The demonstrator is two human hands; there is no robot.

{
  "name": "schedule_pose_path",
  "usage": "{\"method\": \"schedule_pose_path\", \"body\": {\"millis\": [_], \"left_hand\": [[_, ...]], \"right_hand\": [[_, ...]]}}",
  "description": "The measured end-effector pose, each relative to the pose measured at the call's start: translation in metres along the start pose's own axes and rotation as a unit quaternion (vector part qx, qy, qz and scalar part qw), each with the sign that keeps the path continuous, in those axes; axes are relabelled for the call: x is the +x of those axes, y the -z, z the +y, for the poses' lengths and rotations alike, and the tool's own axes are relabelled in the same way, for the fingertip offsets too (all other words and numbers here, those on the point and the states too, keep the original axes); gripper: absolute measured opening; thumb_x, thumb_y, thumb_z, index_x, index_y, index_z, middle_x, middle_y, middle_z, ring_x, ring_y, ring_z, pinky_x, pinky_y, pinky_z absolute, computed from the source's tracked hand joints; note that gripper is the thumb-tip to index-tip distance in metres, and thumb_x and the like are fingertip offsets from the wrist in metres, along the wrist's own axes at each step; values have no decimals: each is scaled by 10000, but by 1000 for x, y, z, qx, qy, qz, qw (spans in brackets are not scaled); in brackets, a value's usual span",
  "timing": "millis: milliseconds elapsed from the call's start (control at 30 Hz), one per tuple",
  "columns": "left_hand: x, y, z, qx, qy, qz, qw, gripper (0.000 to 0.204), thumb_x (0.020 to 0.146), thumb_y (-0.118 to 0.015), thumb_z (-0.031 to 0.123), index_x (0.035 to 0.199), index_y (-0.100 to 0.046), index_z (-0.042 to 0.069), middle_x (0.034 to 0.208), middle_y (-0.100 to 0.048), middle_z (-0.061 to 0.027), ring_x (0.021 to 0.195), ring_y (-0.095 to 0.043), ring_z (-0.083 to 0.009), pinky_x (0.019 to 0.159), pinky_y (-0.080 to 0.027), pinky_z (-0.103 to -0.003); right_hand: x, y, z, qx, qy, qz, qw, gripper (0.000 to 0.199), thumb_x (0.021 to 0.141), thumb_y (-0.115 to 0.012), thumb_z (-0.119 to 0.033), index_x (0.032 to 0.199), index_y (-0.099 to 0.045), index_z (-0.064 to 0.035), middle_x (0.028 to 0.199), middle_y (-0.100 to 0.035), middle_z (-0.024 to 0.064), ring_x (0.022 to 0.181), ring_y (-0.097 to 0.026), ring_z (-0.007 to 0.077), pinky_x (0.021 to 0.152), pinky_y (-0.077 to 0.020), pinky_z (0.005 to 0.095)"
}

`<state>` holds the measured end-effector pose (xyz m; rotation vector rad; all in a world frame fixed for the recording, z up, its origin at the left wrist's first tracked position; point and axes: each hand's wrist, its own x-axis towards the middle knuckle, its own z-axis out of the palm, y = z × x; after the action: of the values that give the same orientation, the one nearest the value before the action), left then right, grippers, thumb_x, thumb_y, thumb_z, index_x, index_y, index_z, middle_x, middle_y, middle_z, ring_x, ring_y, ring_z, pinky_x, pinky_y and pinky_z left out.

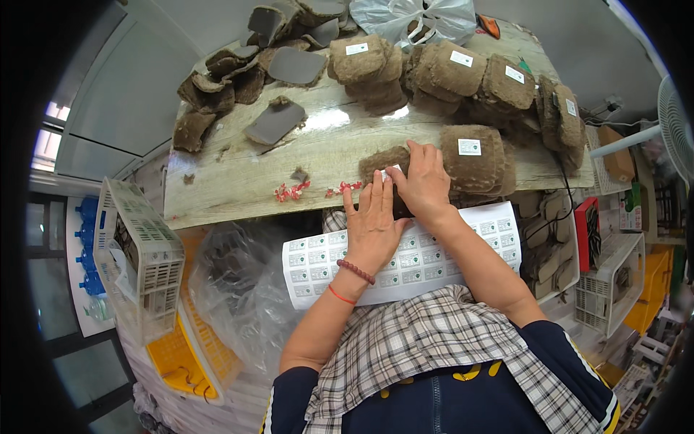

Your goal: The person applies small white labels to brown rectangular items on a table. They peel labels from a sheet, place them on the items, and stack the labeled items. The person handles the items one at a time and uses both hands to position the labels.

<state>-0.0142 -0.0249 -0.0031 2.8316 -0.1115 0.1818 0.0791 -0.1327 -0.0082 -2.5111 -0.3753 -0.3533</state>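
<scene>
A brown fuzzy pad lies near the table's front edge, with a small white label on it. My left hand reaches over the pad, fingers stretched out and fingertips on the label. From the right, my right hand touches the label with its thumb, its other fingers extended over the pad's right part. Both hands partly hide the pad and label. Across my lap, under my forearms, rests a white sheet of printed labels. Just right of my right hand stands a stack of labelled fuzzy pads.
Labelled pad stacks line the table's far right; loose grey-backed pads lie far left. Red-and-white scraps sit near the front edge. A clear plastic bag and white crate stand left, a fan right.
</scene>
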Motion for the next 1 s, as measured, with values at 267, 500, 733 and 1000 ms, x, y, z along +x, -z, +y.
{"method": "schedule_pose_path", "body": {"millis": [267, 500, 733, 1000], "left_hand": [[1, 0, -2, -63, 2, 33, 997, 898, 791, -773, 365, 1492, -320, 34, 1593, -217, -187, 1414, -304, -330, 1195, -117, -518], [-7, 45, -54, -140, -40, 64, 987, 476, 839, -722, 216, 1278, -597, 81, 1413, -505, -175, 1315, -455, -340, 1107, -313, -466], [80, 47, -202, 169, 25, 219, 960, 312, 891, -601, 132, 1177, -627, 10, 1264, -602, -196, 1255, -507, -356, 1133, -289, -511], [125, 61, -201, 100, 107, 103, 984, 220, 924, -543, 82, 1100, -654, 9, 989, -702, -159, 822, -666, -287, 955, -442, -436]], "right_hand": [[18, -2, 1, 53, -66, -48, 995, 368, 730, -809, -306, 908, -606, -56, 998, -620, 124, 1010, -579, 323, 823, -481, 440], [31, 65, 12, 412, -154, -50, 897, 337, 776, -798, -163, 995, -583, -26, 924, -619, 49, 807, -563, 133, 750, -488, 298], [54, 108, 97, 171, -169, 30, 970, 538, 820, -782, -193, 1251, -524, 0, 1116, -619, 124, 1046, -597, 234, 912, -481, 352], [27, 107, 44, 82, 96, 125, 984, 309, 862, -705, -119, 1146, -632, -23, 1089, -631, 125, 1040, -601, 317, 922, -464, 399]]}}
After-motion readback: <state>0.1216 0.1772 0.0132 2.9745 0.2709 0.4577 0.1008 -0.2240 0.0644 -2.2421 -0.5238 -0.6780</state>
